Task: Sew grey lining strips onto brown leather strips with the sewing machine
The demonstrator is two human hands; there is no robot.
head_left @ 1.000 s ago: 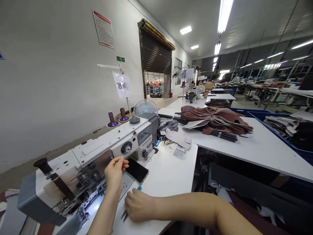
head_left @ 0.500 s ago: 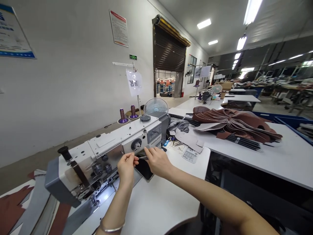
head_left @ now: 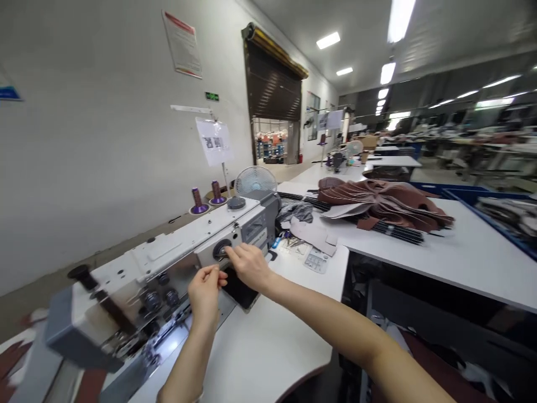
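Note:
My left hand point(head_left: 205, 291) is closed in a pinch in front of the sewing machine point(head_left: 168, 246); whatever lies between its fingertips is too small to make out. Beside it, my right hand point(head_left: 250, 267) has its fingers bent together, thumb and fingertips at the round dark dial point(head_left: 221, 250) on the machine's front. Whether those fingers grip a small part there is hidden. Under both hands lies a flat black rectangular object point(head_left: 240, 291) on the white table point(head_left: 268, 336). The machine's lamp lights the needle area at the lower left.
Two thread cones point(head_left: 198, 202) stand behind the machine, near a fan point(head_left: 255, 182). Right of the machine lie a grey scrap point(head_left: 312, 235), small tools and a metal plate point(head_left: 316, 261). A pile of brown cut pieces point(head_left: 377, 201) rests on the adjoining table, beside a blue bin point(head_left: 474, 204).
My right hand has moved up from beside the left fingertips to the round dial. My left hand stays pinched just below it. The whole view has shifted right.

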